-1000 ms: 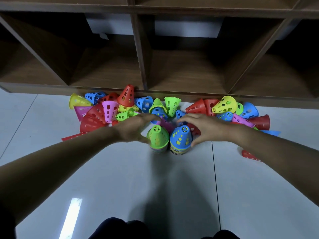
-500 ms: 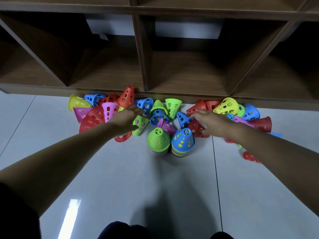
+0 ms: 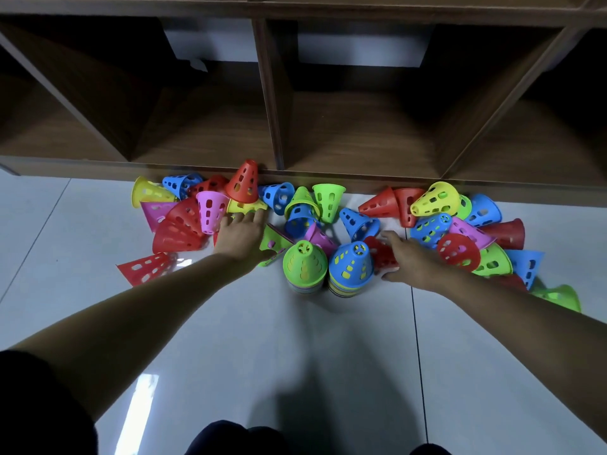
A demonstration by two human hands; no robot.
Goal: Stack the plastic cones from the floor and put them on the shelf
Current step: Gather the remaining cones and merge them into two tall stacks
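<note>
The person reaches with both arms over the glossy white tiled floor (image 3: 295,356) toward a heap of perforated plastic cones (image 3: 212,208) in red, blue, green, yellow and pink. The heap lies along the foot of the dark brown wooden shelf (image 3: 279,93), and most of these cones lie on their sides. One red cone with holes (image 3: 244,182) stands upright against the lower edge of the shelf.

In front of the heap, nearer to the person, two stacks stand just beside each other on the floor. The left one is the stack with a green cone on top (image 3: 305,261), and the right one is the stack with a blue cone on top (image 3: 351,264). The compartments of the shelf that are visible hold no cones.

The two hands are apart, one on each side of the stacks. The left hand (image 3: 241,236) is flat with straight fingers, and its fingertips reach the edge of a yellow plastic cone (image 3: 244,206) that lies low in the heap. A light green cone on its side (image 3: 274,241) lies just beside this hand.

The right hand (image 3: 407,261) grips a red plastic cone on its side (image 3: 379,254), with the thumb on the near side and the fingers over the far side. This cone lies directly right of the blue-topped stack.
</note>
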